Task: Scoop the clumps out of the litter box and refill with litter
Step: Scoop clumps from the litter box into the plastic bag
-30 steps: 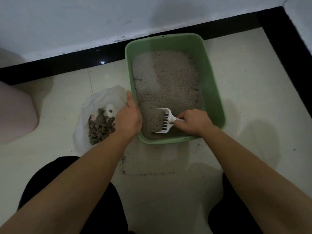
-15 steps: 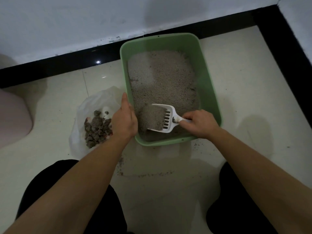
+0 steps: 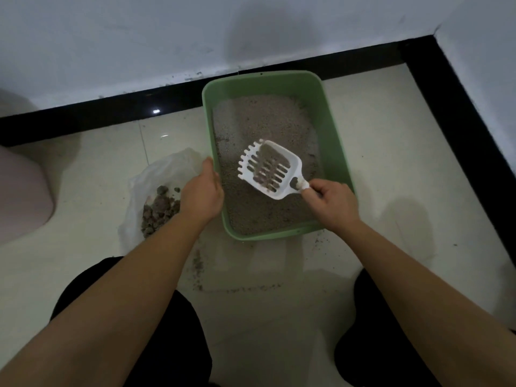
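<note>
Hovering above the grey litter (image 3: 259, 121) in the near half of the green litter box (image 3: 329, 118), the white scoop (image 3: 269, 169) looks nearly sifted clean, with a few grains left in its slots. Its long axis runs on a diagonal, handle toward the near right and toothed edge toward the far left. My right grip (image 3: 332, 203) is clamped on the handle end, over the box's near-right corner. The clumps (image 3: 159, 210) lie in a white bag (image 3: 164, 169) on the floor, just beside the box's left wall, so I judge any catch must travel leftward across that rim. My left grip (image 3: 202, 191) rests against the rim, between scoop and bag. Its fingers are hidden, and I cannot tell whether they clasp anything. Spilled grains (image 3: 198, 266) dot the tiles nearer me.
</note>
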